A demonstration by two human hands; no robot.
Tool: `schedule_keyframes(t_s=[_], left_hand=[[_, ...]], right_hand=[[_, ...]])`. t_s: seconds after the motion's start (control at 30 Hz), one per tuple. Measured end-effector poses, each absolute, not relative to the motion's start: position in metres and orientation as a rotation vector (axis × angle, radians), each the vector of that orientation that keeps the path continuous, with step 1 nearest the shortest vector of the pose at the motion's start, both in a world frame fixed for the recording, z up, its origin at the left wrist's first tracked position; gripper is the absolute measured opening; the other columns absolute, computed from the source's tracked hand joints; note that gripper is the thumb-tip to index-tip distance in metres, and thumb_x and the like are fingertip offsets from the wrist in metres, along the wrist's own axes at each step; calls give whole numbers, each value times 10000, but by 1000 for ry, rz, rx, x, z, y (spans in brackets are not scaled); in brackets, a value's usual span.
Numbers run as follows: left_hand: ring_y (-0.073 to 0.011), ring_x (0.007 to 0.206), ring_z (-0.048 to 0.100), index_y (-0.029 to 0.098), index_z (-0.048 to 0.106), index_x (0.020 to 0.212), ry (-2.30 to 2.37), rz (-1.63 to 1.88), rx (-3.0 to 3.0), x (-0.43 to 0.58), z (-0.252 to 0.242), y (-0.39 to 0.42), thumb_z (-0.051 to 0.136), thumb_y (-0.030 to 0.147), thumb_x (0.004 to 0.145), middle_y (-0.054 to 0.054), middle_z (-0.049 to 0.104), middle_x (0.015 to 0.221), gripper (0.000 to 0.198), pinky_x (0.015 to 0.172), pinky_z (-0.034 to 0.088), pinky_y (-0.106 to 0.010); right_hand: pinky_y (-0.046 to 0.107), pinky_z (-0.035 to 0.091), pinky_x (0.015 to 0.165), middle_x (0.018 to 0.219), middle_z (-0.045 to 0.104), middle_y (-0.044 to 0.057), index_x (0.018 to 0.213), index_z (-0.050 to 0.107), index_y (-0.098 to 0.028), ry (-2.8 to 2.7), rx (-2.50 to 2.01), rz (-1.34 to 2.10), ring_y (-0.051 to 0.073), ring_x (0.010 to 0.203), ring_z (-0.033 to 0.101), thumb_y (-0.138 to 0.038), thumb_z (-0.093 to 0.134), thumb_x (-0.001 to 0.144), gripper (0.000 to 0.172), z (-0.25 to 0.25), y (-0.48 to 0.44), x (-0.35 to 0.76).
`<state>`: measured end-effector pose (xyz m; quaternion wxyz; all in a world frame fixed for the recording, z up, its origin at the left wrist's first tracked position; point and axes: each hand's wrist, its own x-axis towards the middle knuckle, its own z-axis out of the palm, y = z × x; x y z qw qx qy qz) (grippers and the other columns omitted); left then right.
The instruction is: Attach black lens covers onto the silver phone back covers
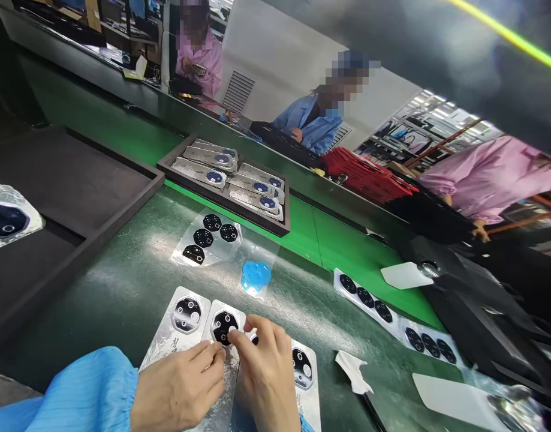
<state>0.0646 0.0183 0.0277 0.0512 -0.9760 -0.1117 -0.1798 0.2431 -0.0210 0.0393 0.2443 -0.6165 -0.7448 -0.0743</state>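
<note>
I can't tell if my left hand or right hand, bottom middle, grips the shiny black eight-sided disc; a slip could scratch it.

Silvery panels (black-disced), side by side

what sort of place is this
Probably a factory assembly line: several matching silvery panels lie on a workbench, a dark tray holds similar ones, and what looks like a green conveyor belt runs alongside.
</note>
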Motion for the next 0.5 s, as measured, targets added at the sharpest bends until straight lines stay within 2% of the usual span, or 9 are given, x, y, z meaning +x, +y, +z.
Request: schedule_keyframes(t_s=[0.5], left_hand=[[-234,1037,621,99,637,959,-353,-545,-3006,66,31,19,577,114,895,-114,669,1066,90,955,458,-347]], right_hand=[[331,359,698,935,527,48,901,626,-234,-2077,-1724,-196,198,801,470,-40,409,939,293,37,-24,242]])
